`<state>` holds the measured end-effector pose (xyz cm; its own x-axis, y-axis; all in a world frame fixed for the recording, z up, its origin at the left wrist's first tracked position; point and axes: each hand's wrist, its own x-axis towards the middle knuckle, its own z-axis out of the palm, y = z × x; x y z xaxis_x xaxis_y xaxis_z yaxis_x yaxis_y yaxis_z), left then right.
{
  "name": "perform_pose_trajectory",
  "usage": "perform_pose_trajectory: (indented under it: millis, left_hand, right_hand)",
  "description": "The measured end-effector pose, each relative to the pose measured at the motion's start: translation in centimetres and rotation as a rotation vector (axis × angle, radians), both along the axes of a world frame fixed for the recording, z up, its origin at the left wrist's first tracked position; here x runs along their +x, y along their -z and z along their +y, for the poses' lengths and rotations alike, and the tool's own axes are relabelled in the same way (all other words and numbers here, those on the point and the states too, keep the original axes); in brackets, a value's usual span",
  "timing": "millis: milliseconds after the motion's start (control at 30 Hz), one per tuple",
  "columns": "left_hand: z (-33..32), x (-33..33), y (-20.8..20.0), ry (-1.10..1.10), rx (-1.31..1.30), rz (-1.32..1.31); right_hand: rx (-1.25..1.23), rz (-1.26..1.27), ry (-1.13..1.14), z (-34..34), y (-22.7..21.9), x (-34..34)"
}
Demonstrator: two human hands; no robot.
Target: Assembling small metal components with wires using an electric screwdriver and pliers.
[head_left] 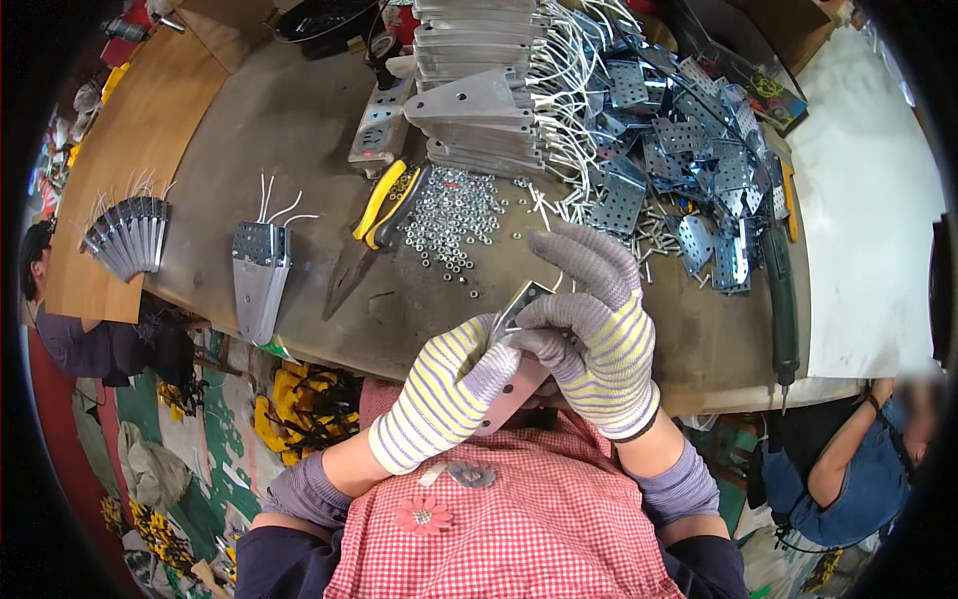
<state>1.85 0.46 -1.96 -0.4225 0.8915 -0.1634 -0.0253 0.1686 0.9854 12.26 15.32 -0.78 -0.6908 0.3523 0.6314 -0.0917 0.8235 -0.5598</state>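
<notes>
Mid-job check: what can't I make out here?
All in the head view:
Middle of the held metal plate: covered by the gloved left hand and right hand.
Anything pinched in the right hand: hidden by its own fingers.
Far end of the stack of metal plates: cut off by the upper edge.
Nuts: too small and crowded to count.

Gloved left hand (444,387) curls in a grip; gloved right hand (604,351) beside it, upper fingers raised; forearms (351,467) angle inward.

Brown workbench (274,130), patchy green floor (210,429)
</notes>
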Motion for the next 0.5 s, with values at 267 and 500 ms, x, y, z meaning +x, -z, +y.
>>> perform_pose_trajectory:
  millis: [267, 500]
  left_hand:
    - [0.9, 0.9, -1.3, 0.077, -0.041, -0.139]
    - [3.6, 1.3, -3.4, 0.078, 0.064, -0.561]
  right_hand:
    - [0.346, -0.019, 0.053, 0.2, 0.5, 1.4]
    - [-0.220, -0.204, 0.068, -1.4, 0.1, 3.1]
